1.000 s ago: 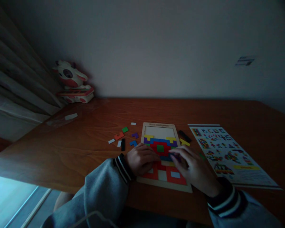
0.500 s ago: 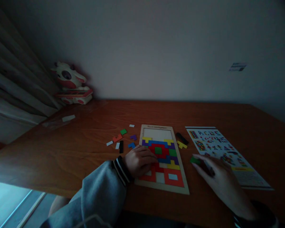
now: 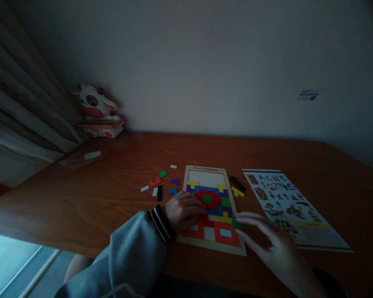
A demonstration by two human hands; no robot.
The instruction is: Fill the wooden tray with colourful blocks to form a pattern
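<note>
A wooden puzzle board (image 3: pixel 210 246) lies on the table, its lower and middle part filled with coloured blocks and its top strip bare. My left hand (image 3: pixel 184 210) rests across the board's left side, fingers lying over the pieces and hiding some of them. Between the thumb and fingers of my right hand (image 3: pixel 265 236) is a green puzzle piece (image 3: pixel 236 223), held over the board's right edge. Low on the board, a red piece (image 3: pixel 235 239) surrounds a pale gap. A green square (image 3: pixel 207 199) sits inside a red ring near the middle.
Loose pieces lie left of the board, among them a green one (image 3: pixel 163 174), an orange one (image 3: pixel 155 182) and a black bar (image 3: pixel 160 193). Right of it are a yellow piece (image 3: pixel 238 192), another black bar (image 3: pixel 238 184) and a printed pattern sheet (image 3: pixel 311 236). A cow toy (image 3: pixel 99 109) stands back left.
My right hand has moved left with the green piece, from beside the board to over its right edge. My left hand stays on the board. The view has shifted slightly.
</note>
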